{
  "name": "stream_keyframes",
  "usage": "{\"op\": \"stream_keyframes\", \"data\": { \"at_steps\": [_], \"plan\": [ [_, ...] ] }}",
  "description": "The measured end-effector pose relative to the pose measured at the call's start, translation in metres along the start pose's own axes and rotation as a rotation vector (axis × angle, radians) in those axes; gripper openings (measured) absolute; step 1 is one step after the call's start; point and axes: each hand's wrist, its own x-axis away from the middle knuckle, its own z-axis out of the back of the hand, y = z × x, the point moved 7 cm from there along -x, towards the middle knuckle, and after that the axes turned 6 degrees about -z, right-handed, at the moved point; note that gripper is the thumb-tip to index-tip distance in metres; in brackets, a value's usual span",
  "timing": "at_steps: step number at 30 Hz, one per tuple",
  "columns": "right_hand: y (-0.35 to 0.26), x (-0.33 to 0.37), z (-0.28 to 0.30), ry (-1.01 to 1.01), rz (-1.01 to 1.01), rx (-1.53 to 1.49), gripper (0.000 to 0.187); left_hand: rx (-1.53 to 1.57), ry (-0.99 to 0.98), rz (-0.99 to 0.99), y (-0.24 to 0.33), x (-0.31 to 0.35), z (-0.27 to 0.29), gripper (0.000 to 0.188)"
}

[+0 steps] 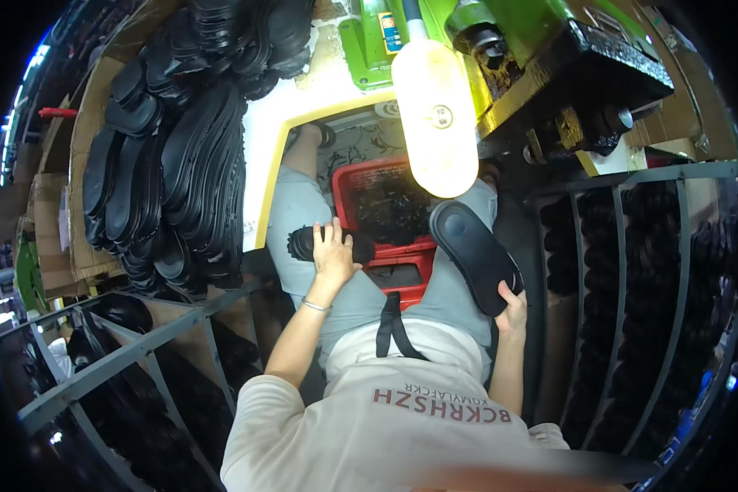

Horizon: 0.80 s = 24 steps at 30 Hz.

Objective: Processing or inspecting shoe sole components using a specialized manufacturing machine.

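Note:
Across my left thigh lies a black shoe sole (359, 247) with a ridged, toothed edge at its left end. My left hand (334, 256) holds it from above, fingers over its far side and thumb toward the near side. Over my right thigh my right hand (512, 310) grips a larger, smooth black sole (472, 250) by its near end. That sole tilts away from me, and its rounded far end bears an oval mark. The right fingers are partly hidden under it.
A red crate (342, 201) with dark scraps stands between my legs. Above it hangs a bright lamp (436, 123) beside a green machine (367, 49). Stacked black soles (201, 176) fill the left side. Metal racks (152, 343) flank me, the right rack (617, 246) loaded with dark items.

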Motion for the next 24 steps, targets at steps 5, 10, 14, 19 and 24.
{"op": "stream_keyframes", "data": {
  "at_steps": [5, 10, 14, 19, 24],
  "plan": [
    [-0.006, -0.006, 0.006, -0.04, 0.034, -0.017, 0.055, 0.175, 0.126, 0.042, -0.043, 0.015, 0.058, 0.064],
    [-0.003, -0.015, 0.004, 0.041, 0.008, 0.037, 0.044, 0.357, 0.456, 0.099, -0.079, 0.073, 0.181, 0.064],
    [-0.006, -0.024, -0.02, 0.007, 0.014, 0.034, 0.042, 0.184, 0.822, 0.191, -0.123, 0.097, 0.309, 0.062],
    [-0.016, -0.026, -0.059, -0.07, -0.009, 0.023, 0.046, -0.042, 1.409, 0.202, -0.164, 0.053, 0.41, 0.048],
    [-0.003, -0.005, -0.085, -0.21, 0.019, -0.081, 0.046, 1.132, 1.16, -0.041, -0.09, 0.008, 0.304, 0.04]
  ]
}}
